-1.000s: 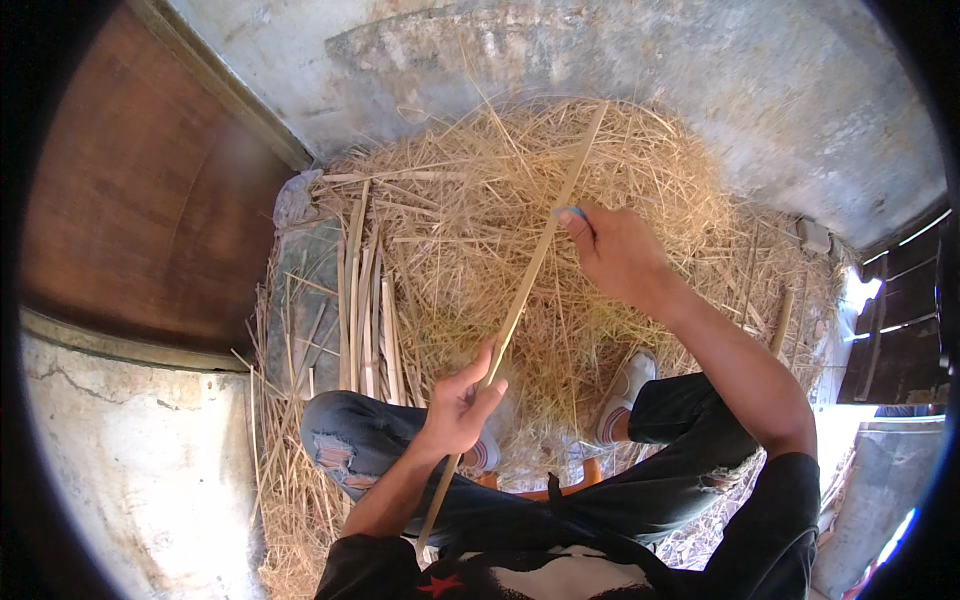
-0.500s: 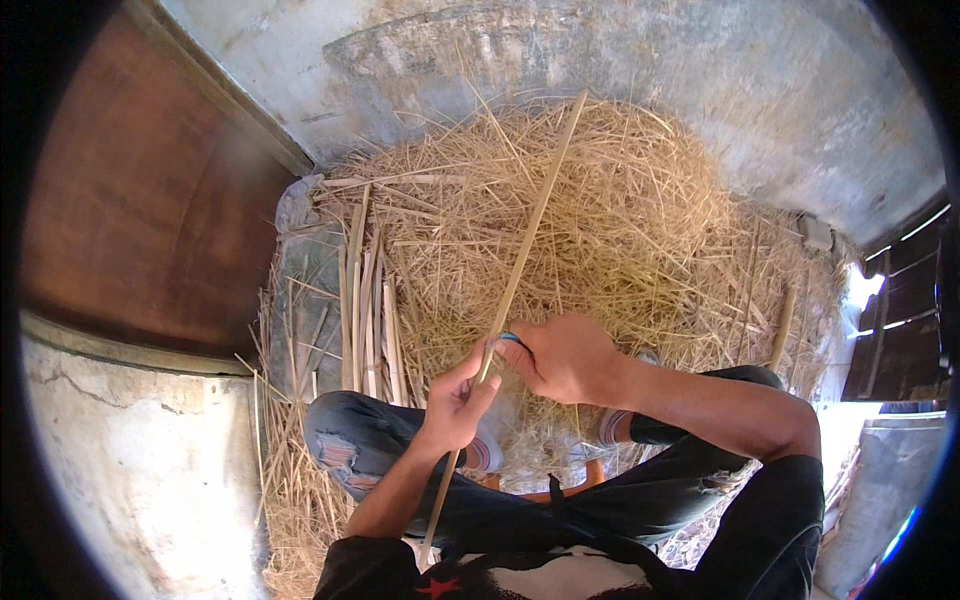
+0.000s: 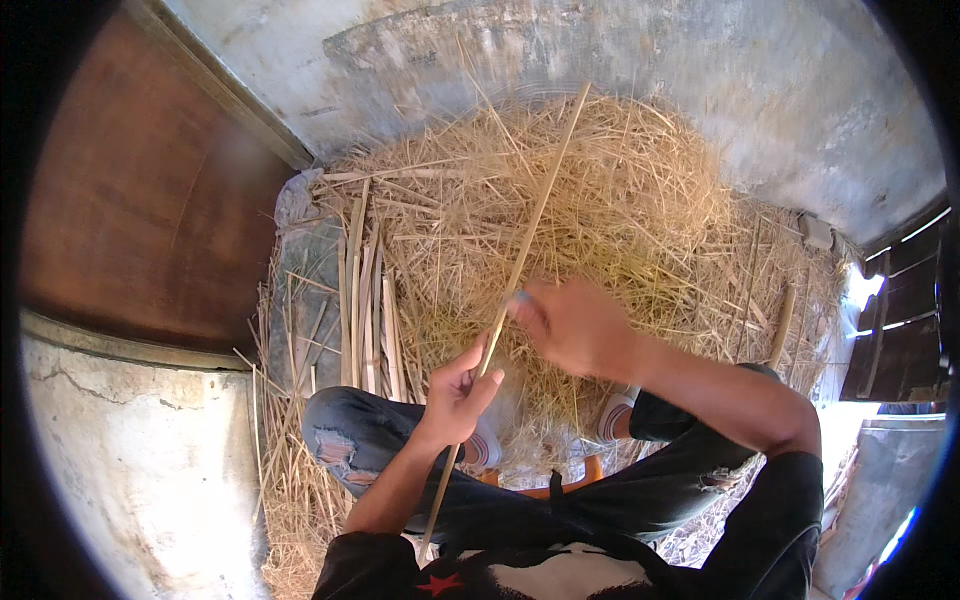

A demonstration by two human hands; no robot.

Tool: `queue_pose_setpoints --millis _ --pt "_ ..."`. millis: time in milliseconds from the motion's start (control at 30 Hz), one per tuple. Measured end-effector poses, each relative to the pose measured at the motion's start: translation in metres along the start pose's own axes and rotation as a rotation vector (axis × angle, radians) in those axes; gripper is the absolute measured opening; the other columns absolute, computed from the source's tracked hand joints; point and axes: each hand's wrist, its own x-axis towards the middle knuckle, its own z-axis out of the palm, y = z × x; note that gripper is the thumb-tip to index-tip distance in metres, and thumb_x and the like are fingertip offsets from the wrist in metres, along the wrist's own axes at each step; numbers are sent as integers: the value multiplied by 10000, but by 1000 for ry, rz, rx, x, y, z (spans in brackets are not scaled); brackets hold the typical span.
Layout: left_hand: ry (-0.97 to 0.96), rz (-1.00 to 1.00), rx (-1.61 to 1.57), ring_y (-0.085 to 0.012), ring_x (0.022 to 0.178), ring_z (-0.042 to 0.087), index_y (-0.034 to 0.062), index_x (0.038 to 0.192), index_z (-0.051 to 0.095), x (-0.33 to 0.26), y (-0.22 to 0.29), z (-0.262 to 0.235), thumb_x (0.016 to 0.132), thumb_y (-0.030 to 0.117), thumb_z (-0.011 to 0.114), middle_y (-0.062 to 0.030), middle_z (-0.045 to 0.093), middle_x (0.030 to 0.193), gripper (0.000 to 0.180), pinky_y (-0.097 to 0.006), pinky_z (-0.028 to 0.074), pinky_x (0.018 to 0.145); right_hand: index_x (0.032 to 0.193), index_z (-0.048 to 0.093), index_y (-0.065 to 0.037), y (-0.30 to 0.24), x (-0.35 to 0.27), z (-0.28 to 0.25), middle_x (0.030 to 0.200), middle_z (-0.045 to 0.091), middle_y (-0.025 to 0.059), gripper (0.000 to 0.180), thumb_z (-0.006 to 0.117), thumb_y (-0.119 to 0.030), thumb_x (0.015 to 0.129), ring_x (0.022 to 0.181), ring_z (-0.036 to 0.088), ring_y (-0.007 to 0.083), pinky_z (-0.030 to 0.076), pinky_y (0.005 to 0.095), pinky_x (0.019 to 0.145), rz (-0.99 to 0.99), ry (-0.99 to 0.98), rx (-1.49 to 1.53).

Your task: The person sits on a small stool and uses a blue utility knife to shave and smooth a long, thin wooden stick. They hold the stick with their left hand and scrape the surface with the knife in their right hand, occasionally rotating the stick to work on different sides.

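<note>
A long, thin bamboo strip [image 3: 546, 190] runs slantwise from beside my lap up toward the far wall. My left hand [image 3: 459, 403] is closed round it near its middle, the thumb lying along the strip. Just above that, my right hand [image 3: 572, 325] is closed and smeared by motion. At its thumb and fingers, against the strip, shows a small blue tool [image 3: 518, 299], too blurred to tell its kind. The lower end of the strip passes over my thigh, next to my shirt.
A heap of fine straw-coloured shavings [image 3: 620, 190] lies before me against the stained wall [image 3: 600, 45]. Several split bamboo pieces [image 3: 368, 310] are stacked at the left. A brown wooden panel [image 3: 150, 200] stands at far left. Dark slats [image 3: 905, 300] are at right.
My right hand has moved up along the strip, away from my left hand, taking the blue tool with it. My left hand keeps its hold, almost unmoved.
</note>
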Motion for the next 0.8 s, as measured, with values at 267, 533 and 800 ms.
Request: queue_pose_setpoints --millis 267,533,800 --pt "-17 6 -25 16 594 331 -26 1555 363 -2 -3 -1 1017 -12 565 105 399 758 574 -207 233 508 1102 627 -92 10 10 -15 763 693 207 391 450 -437 1057 740 683 456 548 562 688 4 65 -35" --pt "-65 1 -59 14 536 318 -8 1568 345 -1 0 0 1004 -26 544 110 371 679 598 -216 218 478 1063 648 -71 -6 -18 13 751 678 221 422 444 -441 1065 730 678 453 531 560 659 -58 -6 9" --pt "-126 -72 -205 -10 473 305 14 1583 321 4 8 -1 1016 1 508 92 358 619 597 -227 219 453 989 658 -24 -5 -17 16 716 661 237 504 453 -479 1062 700 681 438 519 548 638 -101 90 6"
